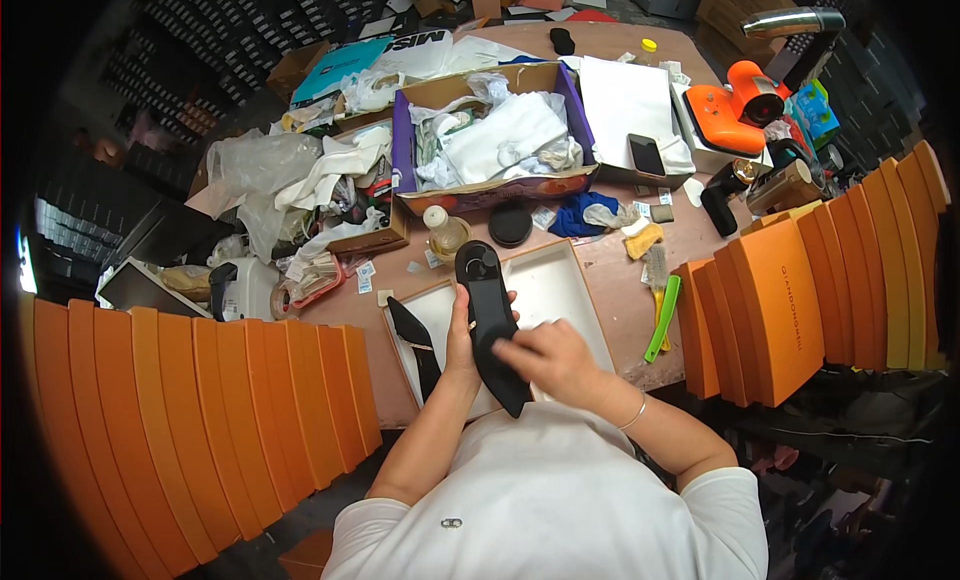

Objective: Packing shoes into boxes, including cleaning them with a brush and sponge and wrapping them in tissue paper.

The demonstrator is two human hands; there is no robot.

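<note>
A person in a white top, seen from above at the bottom centre of the frame, works at a cluttered brown table (620,280). Both hands hold a black shoe (492,320) at the centre of the frame, its sole facing up and its length running from the upper middle down toward the body. The left hand (462,330) is wrapped around the shoe's left side. The right hand (545,358) is closed on its lower right side, fingers curled over the sole.

Beneath the shoe lies an open shoebox (560,280) with a pale lining. A second black shoe (415,342) rests along the box's left edge.

Above the box, in the upper middle of the frame, a purple-walled cardboard box (403,145) is filled with white paper and cloth. A clear bottle (443,232) and a round black lid (511,224) stand just below it. To the right lie a blue cloth (575,216), a green-handled brush (660,315) and a dark phone (646,154) on a white sheet. An orange handheld appliance (738,105) sits at the upper right.

Rows of orange boxes (200,400) stand on edge at the lower left, and more orange boxes (800,280) fan out on the right. Dark shelving fills the upper left background.
</note>
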